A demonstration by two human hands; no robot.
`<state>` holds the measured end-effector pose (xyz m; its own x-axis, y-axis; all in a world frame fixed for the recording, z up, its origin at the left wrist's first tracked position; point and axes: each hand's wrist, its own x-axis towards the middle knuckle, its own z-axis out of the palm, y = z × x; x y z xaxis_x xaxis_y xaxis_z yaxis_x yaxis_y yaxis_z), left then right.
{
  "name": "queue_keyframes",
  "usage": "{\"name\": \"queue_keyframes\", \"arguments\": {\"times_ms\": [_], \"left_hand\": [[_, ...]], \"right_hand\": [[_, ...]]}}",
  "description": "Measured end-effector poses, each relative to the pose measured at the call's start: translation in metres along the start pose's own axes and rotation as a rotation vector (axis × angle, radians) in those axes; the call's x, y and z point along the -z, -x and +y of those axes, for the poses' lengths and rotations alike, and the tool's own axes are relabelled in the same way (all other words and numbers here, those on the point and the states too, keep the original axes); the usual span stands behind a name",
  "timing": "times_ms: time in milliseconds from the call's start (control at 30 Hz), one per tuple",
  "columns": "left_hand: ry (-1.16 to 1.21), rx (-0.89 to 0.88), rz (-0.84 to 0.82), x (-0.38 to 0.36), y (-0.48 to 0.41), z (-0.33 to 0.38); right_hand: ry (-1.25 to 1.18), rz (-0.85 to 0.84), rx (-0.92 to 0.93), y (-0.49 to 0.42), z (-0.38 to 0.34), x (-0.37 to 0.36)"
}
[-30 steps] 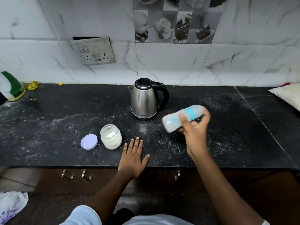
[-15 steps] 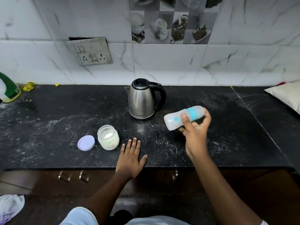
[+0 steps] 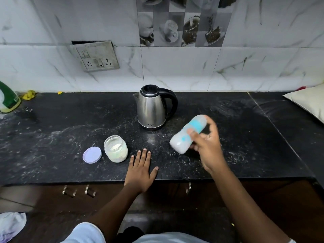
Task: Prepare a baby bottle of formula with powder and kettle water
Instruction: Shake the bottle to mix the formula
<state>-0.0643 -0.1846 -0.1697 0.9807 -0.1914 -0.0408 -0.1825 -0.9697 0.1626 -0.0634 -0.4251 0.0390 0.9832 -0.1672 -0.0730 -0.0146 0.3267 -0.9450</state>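
My right hand (image 3: 208, 148) grips a baby bottle (image 3: 184, 135) with a blue ring, held tilted and blurred above the black counter (image 3: 52, 137), its base low to the left. My left hand (image 3: 141, 168) lies flat on the counter near the front edge, fingers straight. A steel kettle (image 3: 151, 109) with a black handle stands behind the bottle. An open glass jar of white powder (image 3: 115, 149) sits left of my left hand. Its lilac lid (image 3: 92, 154) lies beside it.
A green and white bottle (image 3: 7, 99) stands at the far left by the wall. A pale cushion (image 3: 308, 102) lies at the right end. A socket plate (image 3: 95, 56) is on the tiled wall. Drawer handles (image 3: 78, 191) show under the counter edge.
The bottle in my right hand has tipped and dropped lower at its base, now blurred with motion. My left hand stays flat on the counter.
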Motion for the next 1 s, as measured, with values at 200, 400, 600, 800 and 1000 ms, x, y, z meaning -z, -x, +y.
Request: {"name": "queue_keyframes", "arguments": {"times_ms": [200,400,600,800,1000], "left_hand": [[0.007,0.009,-0.024,0.003,0.001,0.001],[0.018,0.01,-0.024,0.004,0.001,0.0],[0.025,0.001,-0.019,0.004,0.002,0.001],[0.009,0.02,-0.053,0.012,0.004,0.003],[0.025,0.002,-0.015,0.003,0.002,0.0]], "right_hand": [[0.167,-0.233,-0.066,0.006,0.005,0.001],[0.086,-0.022,-0.025,-0.006,0.005,-0.001],[0.003,0.014,-0.003,-0.008,0.003,0.0],[0.132,-0.242,-0.091,0.004,0.009,-0.004],[0.128,-0.141,-0.055,-0.003,0.015,-0.006]]}}
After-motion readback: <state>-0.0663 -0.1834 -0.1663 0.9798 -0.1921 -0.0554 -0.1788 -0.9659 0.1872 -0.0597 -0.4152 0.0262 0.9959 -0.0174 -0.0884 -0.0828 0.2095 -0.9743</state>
